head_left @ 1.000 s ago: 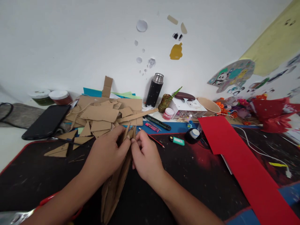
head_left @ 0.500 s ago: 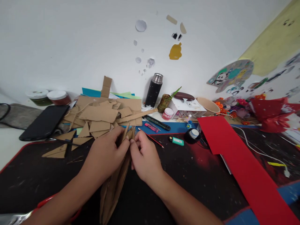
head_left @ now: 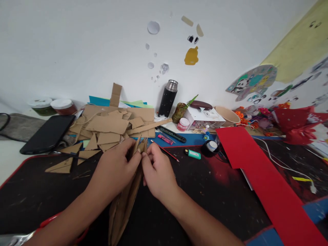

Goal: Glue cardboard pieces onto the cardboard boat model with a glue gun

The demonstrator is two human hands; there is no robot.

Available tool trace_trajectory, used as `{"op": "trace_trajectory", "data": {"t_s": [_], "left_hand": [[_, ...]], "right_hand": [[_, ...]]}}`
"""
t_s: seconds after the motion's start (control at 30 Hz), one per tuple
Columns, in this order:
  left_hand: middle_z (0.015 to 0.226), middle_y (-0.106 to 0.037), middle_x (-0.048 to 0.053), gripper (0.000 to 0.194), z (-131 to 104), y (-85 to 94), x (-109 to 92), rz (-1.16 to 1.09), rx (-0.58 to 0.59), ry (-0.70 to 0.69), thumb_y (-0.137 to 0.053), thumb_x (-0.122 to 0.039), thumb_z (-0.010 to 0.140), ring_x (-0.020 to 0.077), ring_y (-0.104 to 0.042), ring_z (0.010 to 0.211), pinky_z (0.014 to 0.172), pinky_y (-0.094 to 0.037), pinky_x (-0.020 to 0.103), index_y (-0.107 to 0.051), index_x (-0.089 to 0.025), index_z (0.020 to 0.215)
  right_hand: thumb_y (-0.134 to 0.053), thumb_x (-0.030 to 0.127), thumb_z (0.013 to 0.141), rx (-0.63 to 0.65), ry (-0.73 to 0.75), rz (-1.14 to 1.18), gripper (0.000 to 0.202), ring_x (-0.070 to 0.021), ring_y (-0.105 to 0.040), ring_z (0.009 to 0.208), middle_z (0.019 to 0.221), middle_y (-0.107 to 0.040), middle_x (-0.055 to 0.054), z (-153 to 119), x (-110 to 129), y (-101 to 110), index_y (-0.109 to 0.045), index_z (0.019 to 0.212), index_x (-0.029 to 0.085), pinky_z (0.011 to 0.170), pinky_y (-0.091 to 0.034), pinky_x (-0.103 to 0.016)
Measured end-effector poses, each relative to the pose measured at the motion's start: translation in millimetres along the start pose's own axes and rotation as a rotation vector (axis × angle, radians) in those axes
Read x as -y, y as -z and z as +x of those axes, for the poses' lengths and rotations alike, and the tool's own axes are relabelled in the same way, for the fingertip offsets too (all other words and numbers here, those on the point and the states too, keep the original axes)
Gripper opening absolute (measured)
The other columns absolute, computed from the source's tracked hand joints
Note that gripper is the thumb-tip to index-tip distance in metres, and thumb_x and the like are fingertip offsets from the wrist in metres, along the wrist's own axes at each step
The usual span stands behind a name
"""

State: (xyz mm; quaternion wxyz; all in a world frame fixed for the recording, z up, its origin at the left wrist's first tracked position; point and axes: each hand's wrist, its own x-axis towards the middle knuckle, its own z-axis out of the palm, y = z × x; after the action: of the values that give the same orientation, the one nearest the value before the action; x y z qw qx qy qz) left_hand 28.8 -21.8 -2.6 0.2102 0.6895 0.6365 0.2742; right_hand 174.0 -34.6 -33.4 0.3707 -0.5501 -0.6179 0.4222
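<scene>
A long, folded piece of brown cardboard stands between my hands, its narrow pointed end up and away from me. My left hand pinches that end from the left, thumb pressed against it. From the right, my right hand grips the same end with thumb and fingers close to the left thumb. The fingertips hide part of the tip. Partly under my left forearm lie scissors with red handles, their metal part at the lower left corner.
Cardboard scraps are heaped behind my left hand. Beyond are a black phone, a black flask and a box cutter. A green lighter and a red sheet lie to the right, on the dark mat.
</scene>
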Motion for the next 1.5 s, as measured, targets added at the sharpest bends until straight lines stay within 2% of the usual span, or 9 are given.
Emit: {"op": "trace_trajectory", "data": {"t_s": [1.5], "left_hand": [[0.066, -0.056, 0.000, 0.019, 2.0, -1.8, 1.2, 0.022, 0.025, 0.015, -0.044, -0.044, 0.085, 0.0230, -0.055, 0.063, 0.064, -0.032, 0.035, -0.043, -0.029, 0.075]], "right_hand": [[-0.049, 0.026, 0.105, -0.013, 0.032, -0.010, 0.020, -0.0144, -0.056, 0.052, 0.067, -0.059, 0.005, 1.2, -3.4, -1.6, -0.041, 0.087, 0.027, 0.051, -0.030, -0.024]]}}
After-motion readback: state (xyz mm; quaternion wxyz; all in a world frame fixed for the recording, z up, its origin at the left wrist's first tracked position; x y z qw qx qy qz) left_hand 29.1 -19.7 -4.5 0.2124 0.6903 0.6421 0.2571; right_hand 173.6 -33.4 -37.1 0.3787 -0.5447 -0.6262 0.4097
